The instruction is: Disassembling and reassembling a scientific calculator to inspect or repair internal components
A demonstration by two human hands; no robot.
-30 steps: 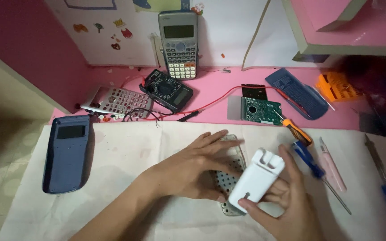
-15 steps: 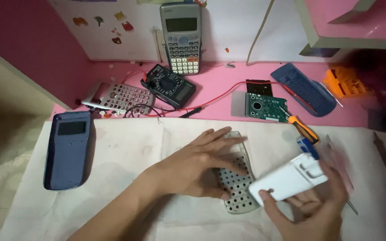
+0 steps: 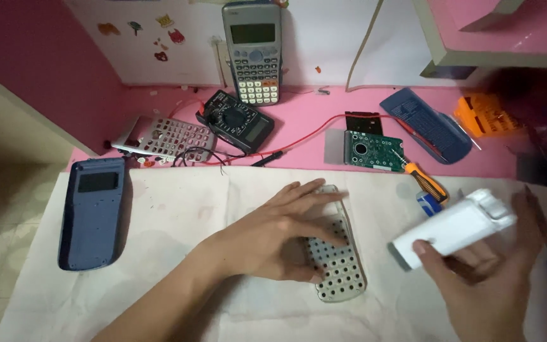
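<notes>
My left hand (image 3: 280, 231) lies flat, fingers spread, on a grey perforated keypad plate (image 3: 340, 269) that rests on the white sheet (image 3: 178, 215). My right hand (image 3: 485, 278) grips a white oblong plastic case (image 3: 454, 228), held tilted above the sheet to the right of the plate. Behind the case lie an orange-handled screwdriver (image 3: 427, 182) and a blue-handled one, mostly hidden by the case. A green circuit board (image 3: 371, 149) sits on the pink desk beyond them.
A dark blue calculator shell (image 3: 92, 212) lies at the sheet's left edge. At the back are a grey calculator (image 3: 254, 50), a black multimeter (image 3: 235, 120) with red leads, a grey key panel (image 3: 166, 136), a blue cover (image 3: 425, 123) and an orange bit case (image 3: 485, 114).
My right hand has carried the white case from over the keypad plate to the right and tipped it from upright to nearly flat. My left hand has stayed on the plate.
</notes>
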